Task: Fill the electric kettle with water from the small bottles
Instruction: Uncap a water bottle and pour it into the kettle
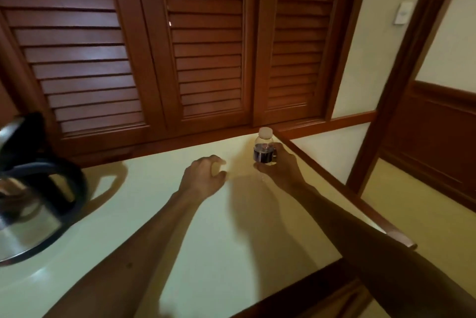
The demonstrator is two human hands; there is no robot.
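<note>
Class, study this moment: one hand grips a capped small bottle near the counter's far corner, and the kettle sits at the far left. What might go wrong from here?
1. The small bottle stands close to the counter edge; a loose right hand grip might drop it off the side.
2. Its cap is on; twisting could squeeze water out.
3. The kettle is far left, so carrying may drip.

A single wide-angle head view looks forward and steeply down over the pale worktop (144,227), close enough that both forearms fill the near frame. It faces the louvred wooden doors (206,47) at the far edge, slightly tilted, with a doorway at right.
</note>
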